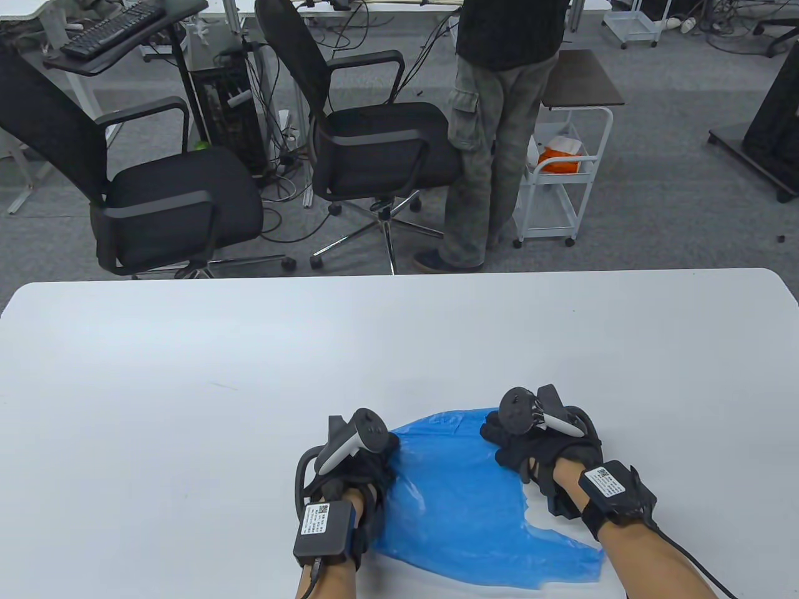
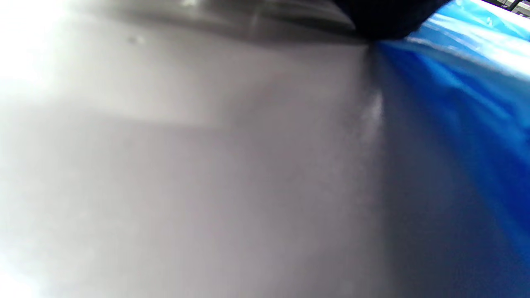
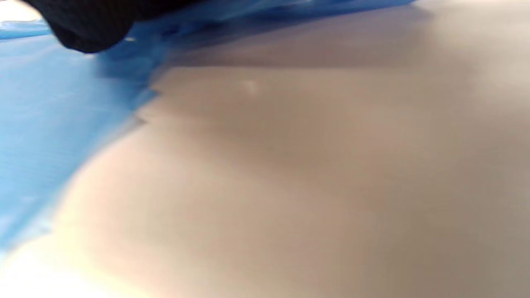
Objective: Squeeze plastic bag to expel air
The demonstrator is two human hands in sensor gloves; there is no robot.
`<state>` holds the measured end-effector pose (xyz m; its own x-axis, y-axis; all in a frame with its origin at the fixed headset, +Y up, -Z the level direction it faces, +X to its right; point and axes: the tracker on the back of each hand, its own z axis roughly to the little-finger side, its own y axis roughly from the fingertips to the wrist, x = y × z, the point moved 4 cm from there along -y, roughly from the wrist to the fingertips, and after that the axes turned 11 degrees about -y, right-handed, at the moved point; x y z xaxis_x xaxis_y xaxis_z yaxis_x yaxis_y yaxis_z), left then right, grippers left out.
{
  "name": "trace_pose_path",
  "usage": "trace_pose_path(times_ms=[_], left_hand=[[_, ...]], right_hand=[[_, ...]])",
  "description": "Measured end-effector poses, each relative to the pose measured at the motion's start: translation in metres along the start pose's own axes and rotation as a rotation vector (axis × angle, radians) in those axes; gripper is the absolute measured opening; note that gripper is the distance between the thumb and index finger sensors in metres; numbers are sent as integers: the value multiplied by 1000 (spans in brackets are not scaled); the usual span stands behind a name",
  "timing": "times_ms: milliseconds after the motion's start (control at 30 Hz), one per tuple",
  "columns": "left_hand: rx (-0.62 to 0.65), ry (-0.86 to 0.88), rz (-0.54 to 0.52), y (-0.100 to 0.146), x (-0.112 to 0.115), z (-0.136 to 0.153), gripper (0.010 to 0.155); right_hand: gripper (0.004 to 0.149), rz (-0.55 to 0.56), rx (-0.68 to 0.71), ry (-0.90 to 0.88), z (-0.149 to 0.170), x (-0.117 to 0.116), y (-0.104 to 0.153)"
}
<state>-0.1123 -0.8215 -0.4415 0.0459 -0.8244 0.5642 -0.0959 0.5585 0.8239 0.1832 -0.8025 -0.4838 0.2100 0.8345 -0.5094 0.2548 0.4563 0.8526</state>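
A blue plastic bag (image 1: 465, 499) lies flat on the white table (image 1: 249, 374) near its front edge. My left hand (image 1: 368, 465) rests on the bag's left edge. My right hand (image 1: 521, 446) presses flat on the bag's far right part. The left wrist view shows the blue bag (image 2: 468, 95) at the right, with a dark gloved finger (image 2: 385, 18) touching it at the top. The right wrist view shows the bag (image 3: 45, 124) at the left under a dark gloved finger (image 3: 91, 25). Both wrist views are blurred.
Beyond the table's far edge stand two black office chairs (image 1: 175, 199) (image 1: 381, 143), a standing person (image 1: 493, 125) and a white cart (image 1: 562, 181). The bag's handle end (image 1: 562, 555) reaches toward the front edge.
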Motion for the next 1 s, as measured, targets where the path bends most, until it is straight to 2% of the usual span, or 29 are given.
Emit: trace_pose_path(times_ms=[367,567,1000], left_hand=[[-2,2,-1,0,0,1,63],[-4,4,-2,0,0,1,63],[-8,5,0,0,0,1,63]], right_hand=[[58,23,-111,-83,61,12,15],[57,72,-212,-221,116,20,25],[58,130,-225,-229,118,15,29]])
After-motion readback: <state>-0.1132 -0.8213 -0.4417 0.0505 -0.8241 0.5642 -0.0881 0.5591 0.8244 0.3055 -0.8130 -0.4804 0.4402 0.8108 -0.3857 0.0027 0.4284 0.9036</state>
